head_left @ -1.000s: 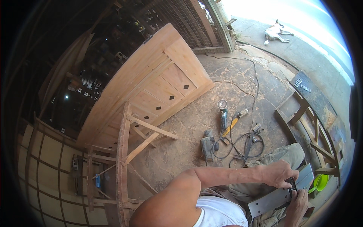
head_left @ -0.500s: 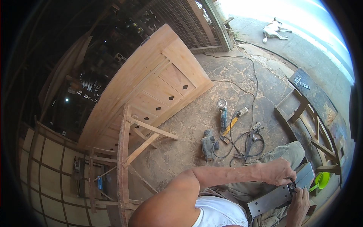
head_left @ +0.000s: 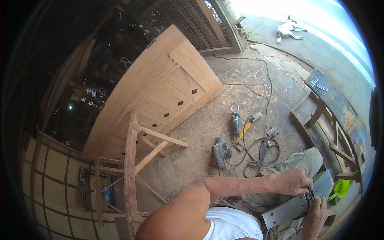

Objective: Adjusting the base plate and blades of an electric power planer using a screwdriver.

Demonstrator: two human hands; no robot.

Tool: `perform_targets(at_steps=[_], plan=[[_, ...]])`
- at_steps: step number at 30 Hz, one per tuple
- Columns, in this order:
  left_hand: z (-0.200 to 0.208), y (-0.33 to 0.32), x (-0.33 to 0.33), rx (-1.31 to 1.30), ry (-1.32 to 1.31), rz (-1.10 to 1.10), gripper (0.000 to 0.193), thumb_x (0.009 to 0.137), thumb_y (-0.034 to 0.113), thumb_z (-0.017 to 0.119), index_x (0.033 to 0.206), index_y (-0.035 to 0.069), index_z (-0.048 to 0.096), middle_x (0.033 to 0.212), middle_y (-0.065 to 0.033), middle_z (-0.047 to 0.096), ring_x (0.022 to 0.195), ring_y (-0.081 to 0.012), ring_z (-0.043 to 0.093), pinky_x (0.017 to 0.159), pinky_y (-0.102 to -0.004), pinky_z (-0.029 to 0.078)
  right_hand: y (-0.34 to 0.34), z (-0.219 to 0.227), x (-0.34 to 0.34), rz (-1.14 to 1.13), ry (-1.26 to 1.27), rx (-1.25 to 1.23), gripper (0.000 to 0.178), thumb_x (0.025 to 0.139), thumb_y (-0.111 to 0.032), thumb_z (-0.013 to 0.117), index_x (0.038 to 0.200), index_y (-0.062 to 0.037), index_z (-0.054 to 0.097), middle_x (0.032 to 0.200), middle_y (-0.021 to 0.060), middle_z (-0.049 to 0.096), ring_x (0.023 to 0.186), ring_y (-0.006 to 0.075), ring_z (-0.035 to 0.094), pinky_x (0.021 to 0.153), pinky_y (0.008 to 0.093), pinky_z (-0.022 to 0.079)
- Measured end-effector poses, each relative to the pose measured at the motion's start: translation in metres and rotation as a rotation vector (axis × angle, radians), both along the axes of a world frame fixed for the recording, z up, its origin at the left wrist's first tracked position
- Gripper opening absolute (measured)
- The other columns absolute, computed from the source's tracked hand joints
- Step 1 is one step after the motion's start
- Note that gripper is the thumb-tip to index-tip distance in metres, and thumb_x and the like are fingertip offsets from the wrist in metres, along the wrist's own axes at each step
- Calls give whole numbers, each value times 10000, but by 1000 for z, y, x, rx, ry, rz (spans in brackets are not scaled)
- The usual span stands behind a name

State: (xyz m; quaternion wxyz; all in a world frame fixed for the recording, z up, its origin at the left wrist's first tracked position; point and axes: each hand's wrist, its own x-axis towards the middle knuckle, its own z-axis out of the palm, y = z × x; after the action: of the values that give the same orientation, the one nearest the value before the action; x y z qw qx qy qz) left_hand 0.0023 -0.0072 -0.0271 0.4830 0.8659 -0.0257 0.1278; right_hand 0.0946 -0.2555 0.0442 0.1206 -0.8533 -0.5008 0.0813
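A metal-soled tool that looks like an upturned electric hand planer lies across my lap, its two flat plates split by a dark cutter slot. My left hand is closed, its fingertips pinched at the far end of that slot. Whether a small part or tool is between them is too small to tell. My right hand grips the planer's near side by the slot, fingers bent over the edge. A round dark part shows between the two hands.
An angle grinder, a second power tool and tangled cords lie on the dusty floor. A panelled wooden door leans on edge by a trestle. To the right are a wooden frame and a green cup. A dog lies outside.
The view has shifted very slightly. Both hands stay at the planer's cutter slot, with hardly any visible movement.
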Motion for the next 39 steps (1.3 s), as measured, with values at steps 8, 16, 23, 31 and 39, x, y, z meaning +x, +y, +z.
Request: perform_targets(at_steps=[8,16,23,31,39], plan=[[8,-1,0,107,-23,-9,131,972,201,797,1062,107,790,640,-153,696,688,-414,748,688,-523,574,3,5,-2,-21,58,-19,173,1165,-146,606,1306,-67,669,1122,197,681,1004,442,725,802,532,593],[4,3,4,56,-28,-79,169,958,230,835,1077,112,808,671,-170,714,699,-416,751,676,-514,572,-8,-42,-6,-176,86,118,121,1090,-84,682,1102,4,600,1046,239,625,970,485,656,818,564,492],[0,1,3,36,19,-135,206,935,243,869,1070,105,798,704,-167,723,741,-418,760,704,-521,579,-16,-46,0,-128,59,124,95,1093,-63,656,1113,9,598,1034,244,609,970,508,644,808,576,482],[-2,4,3,35,37,-88,230,938,266,863,1072,98,780,720,-177,718,769,-440,758,731,-531,583,-8,-26,-3,-57,26,116,95,1085,-59,659,1091,9,593,1012,238,599,939,496,630,793,577,461],[-1,1,4,66,65,-22,182,945,220,822,1083,103,808,709,-183,721,762,-440,759,741,-529,593,6,8,-6,-93,81,45,153,1161,-141,605,1271,-65,678,1101,192,688,983,429,727,792,535,592]])
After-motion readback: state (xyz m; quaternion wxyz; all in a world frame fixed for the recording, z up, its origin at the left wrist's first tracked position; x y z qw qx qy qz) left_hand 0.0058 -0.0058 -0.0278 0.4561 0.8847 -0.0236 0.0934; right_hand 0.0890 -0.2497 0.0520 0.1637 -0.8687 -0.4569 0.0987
